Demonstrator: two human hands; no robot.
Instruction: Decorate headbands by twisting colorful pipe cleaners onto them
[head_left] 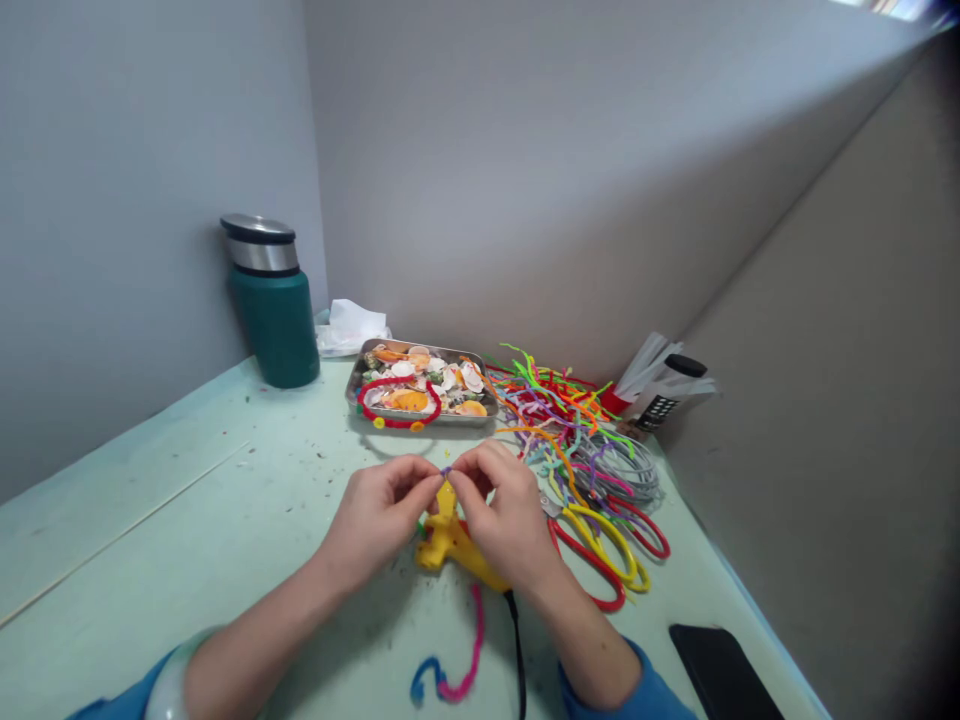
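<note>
Fingertips meet above the middle of the table, where my left hand (pixel 390 505) and my right hand (pixel 506 500) both pinch a small purple piece of pipe cleaner (pixel 446 471). Most of that piece is hidden by the fingers. Just under the hands lies a yellow hot glue gun (pixel 450 545), its black cord (pixel 517 640) running toward the near edge. A pink and blue pipe cleaner (pixel 469 680), bent into a curve, rests on the table nearer to me. Behind the hands, a red pipe cleaner loop (pixel 397 423) with coloured dots leans on a tray of shells.
The metal tray (pixel 352 400) stands at the back, beside white tissue (pixel 356 325) and a green bottle (pixel 276 320). To the right are a heap of pipe cleaners (pixel 562 400), scissors (pixel 600 560), glue sticks (pixel 649 365) and a black phone (pixel 724 670). A thin stick (pixel 127 530) lies left.
</note>
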